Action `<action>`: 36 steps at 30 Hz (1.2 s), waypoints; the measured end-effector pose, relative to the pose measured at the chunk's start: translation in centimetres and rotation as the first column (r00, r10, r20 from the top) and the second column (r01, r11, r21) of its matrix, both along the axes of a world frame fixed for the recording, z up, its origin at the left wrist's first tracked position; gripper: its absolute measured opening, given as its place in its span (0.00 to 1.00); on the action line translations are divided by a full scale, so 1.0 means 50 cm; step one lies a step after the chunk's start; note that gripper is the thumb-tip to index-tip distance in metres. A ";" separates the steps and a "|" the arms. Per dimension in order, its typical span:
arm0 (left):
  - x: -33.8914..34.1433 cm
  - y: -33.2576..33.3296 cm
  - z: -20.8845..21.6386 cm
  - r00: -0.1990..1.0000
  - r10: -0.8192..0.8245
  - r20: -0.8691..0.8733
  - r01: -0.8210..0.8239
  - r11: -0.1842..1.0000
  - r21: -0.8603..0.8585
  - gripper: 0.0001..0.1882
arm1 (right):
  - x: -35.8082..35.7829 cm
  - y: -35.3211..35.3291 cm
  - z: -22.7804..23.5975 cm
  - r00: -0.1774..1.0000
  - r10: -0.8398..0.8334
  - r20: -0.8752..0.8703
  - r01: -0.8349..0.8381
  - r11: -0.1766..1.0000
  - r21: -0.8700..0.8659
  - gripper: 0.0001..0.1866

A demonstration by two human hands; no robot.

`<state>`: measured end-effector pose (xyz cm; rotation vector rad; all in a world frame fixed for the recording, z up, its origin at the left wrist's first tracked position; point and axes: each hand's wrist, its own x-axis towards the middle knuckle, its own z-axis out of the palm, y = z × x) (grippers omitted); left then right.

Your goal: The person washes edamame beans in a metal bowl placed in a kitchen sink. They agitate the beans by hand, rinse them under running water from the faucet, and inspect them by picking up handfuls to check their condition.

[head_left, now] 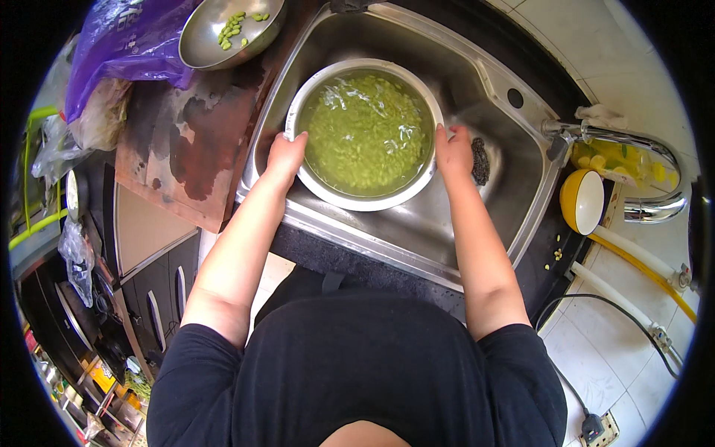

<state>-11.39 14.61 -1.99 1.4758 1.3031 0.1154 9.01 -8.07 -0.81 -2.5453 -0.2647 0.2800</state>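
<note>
Beans lie submerged, apparently not yet drained; left hand and right hand grip opposite sides of the basin.

There are one left hand and one right hand, one large basin and one sink. At the far left I count one metal bowl and one purple bag, at the right one yellow bowl and one tap

Bright light, strongly bent edges.
</note>
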 end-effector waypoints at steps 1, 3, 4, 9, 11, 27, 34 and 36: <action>-0.003 0.008 -0.006 0.994 -0.052 -0.093 0.058 0.996 0.062 0.22 | 0.004 0.001 -0.011 0.996 0.031 -0.085 -0.034 0.999 -0.034 0.21; -0.002 0.009 0.004 0.943 -0.143 -0.300 0.211 0.956 0.207 0.24 | 0.008 0.004 -0.035 0.986 0.020 -0.163 -0.019 1.000 0.006 0.24; -0.002 0.010 -0.001 0.934 -0.123 -0.336 0.214 0.944 0.251 0.22 | 0.010 0.005 -0.045 0.985 -0.015 -0.174 0.026 0.998 0.061 0.24; 0.006 -0.002 0.041 0.948 -0.156 -0.277 0.256 0.892 0.372 0.17 | 0.018 -0.015 -0.076 0.977 -0.123 -0.174 0.152 0.975 0.161 0.24; 0.006 0.000 0.052 0.962 -0.154 -0.226 0.232 0.900 0.370 0.16 | 0.022 -0.031 -0.099 0.978 -0.139 -0.154 0.165 0.971 0.173 0.23; -0.005 -0.026 0.095 0.966 -0.052 0.254 -0.004 0.977 0.213 0.06 | 0.029 -0.083 0.068 0.968 -0.178 -0.177 0.226 0.923 0.311 0.19; -0.016 -0.015 0.188 0.929 -0.115 0.352 0.058 0.984 0.171 0.07 | 0.003 -0.112 0.139 0.980 -0.137 -0.142 0.180 0.915 0.362 0.18; -0.022 -0.012 0.201 0.921 -0.138 0.365 0.077 0.981 0.177 0.08 | -0.011 -0.118 0.157 0.979 -0.164 -0.124 0.200 0.898 0.391 0.18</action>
